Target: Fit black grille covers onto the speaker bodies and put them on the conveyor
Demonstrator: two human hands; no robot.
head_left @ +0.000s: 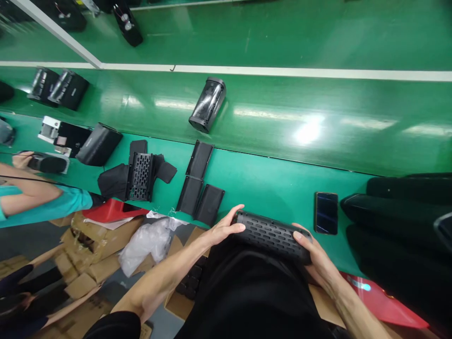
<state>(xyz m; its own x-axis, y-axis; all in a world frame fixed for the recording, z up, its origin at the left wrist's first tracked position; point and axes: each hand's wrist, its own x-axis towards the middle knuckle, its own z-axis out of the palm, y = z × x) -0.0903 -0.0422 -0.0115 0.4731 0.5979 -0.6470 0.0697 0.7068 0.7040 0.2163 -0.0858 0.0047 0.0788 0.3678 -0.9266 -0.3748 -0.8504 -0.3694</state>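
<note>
A black speaker housing with a slotted grille (270, 235) lies lengthwise between my two hands, over the bench's near edge. My left hand (228, 227) grips its left end, thumb on top and the other fingers partly hidden. At the right end my right hand (308, 247) is closed around it, with the thumb pressed on the slotted face. To the left of it, several flat black panels (209, 205) lie on the green bench. A slotted black grille piece (141, 176) rests farther left on dark pads (115, 181).
A black speaker (207, 104) stands on the green conveyor belt (268, 122). A phone (326, 213) lies right of my hands, beside large black padded shapes (399, 216). On the left, a co-worker's arm in a teal sleeve (60, 205) reaches over the bench. Cardboard boxes (95, 254) are below.
</note>
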